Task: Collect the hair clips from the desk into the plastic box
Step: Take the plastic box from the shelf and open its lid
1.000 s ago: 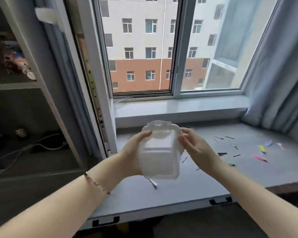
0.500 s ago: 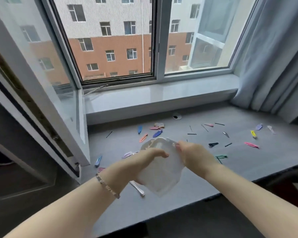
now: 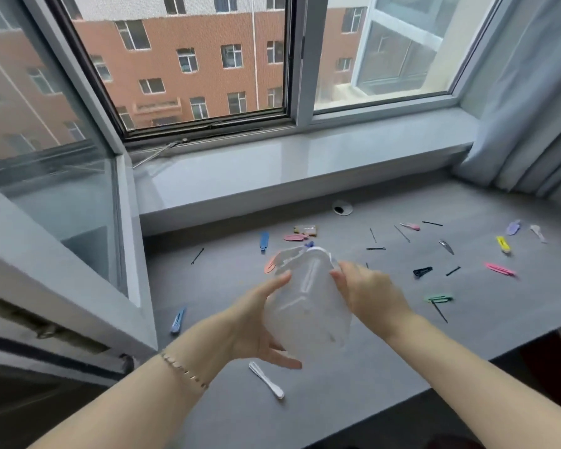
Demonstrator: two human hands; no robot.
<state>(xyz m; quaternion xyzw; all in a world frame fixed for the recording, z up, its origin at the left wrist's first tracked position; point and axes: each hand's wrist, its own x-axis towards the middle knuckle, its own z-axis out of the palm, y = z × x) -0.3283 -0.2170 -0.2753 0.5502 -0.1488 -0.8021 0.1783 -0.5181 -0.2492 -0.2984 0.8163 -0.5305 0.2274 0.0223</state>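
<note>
I hold a clear plastic box point(image 3: 308, 306) above the grey desk point(image 3: 386, 361), tilted with its lidded top pointing away from me. My left hand point(image 3: 256, 328) cups its left side and bottom. My right hand point(image 3: 370, 293) grips its right side near the lid. Several hair clips lie scattered on the desk: a white one point(image 3: 267, 380) below the box, a light blue one point(image 3: 178, 320) at the left, a green one point(image 3: 438, 298), a black one point(image 3: 422, 271), a pink one point(image 3: 500, 269) and a yellow one point(image 3: 503, 244) to the right.
More clips and thin black hairpins lie toward the back by the raised window sill point(image 3: 298, 176). An open window sash point(image 3: 62, 202) juts in over the desk's left end. A grey curtain point(image 3: 531, 108) hangs at the right. A round cable hole point(image 3: 342, 208) sits near the sill.
The view has tipped down and closer to the desk, bringing more clips into sight. Both hands keep hold of the box, which has tilted further away from me.
</note>
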